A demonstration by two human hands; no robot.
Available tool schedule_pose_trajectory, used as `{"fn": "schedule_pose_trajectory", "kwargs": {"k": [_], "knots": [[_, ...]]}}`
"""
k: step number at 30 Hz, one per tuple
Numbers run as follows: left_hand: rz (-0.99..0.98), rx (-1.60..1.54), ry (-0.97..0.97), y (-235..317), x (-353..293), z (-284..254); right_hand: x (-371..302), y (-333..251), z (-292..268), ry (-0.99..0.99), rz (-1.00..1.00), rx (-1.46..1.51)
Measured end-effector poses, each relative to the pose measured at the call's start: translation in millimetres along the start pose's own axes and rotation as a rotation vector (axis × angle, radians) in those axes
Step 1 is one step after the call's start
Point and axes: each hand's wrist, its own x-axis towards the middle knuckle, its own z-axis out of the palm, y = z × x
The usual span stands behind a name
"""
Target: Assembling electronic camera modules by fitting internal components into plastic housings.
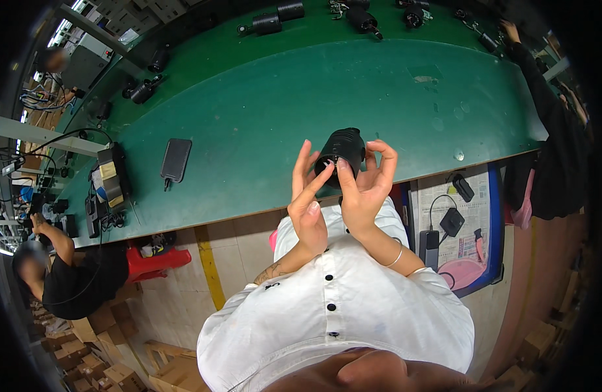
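Note:
A black cylindrical plastic housing [345,140] is tilted at the near edge of the green bench, its open end facing me. Both my hands are on it. My left hand [307,206] is at its left side, with the index fingertip at the rim of the opening. My right hand [368,189] grips the right side, the thumb pressed at the same opening and the other fingers bent behind. Small parts seem to sit inside the mouth, between my fingertips, too small to make out.
On the green bench [249,130] lies a flat black pad [176,160] with a short stem. Black cylindrical units [267,23] stand along the far strip. A blue-edged tray [494,261] with chargers is below right. Co-workers sit left [85,274] and right [549,150].

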Motion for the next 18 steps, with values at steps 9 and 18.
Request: {"fn": "schedule_pose_trajectory", "kwargs": {"k": [9, 18], "knots": [[0.076, 0.458, -0.033, 20.8, 1.4, -11.2, 8.5, 0.8, -0.7, -0.183, -0.119, -0.245], [0.384, 0.753, 0.195, -14.6, 3.4, -33.0, 144.3, 19.6, 65.5, -0.074, 1.011, 0.490]]}}
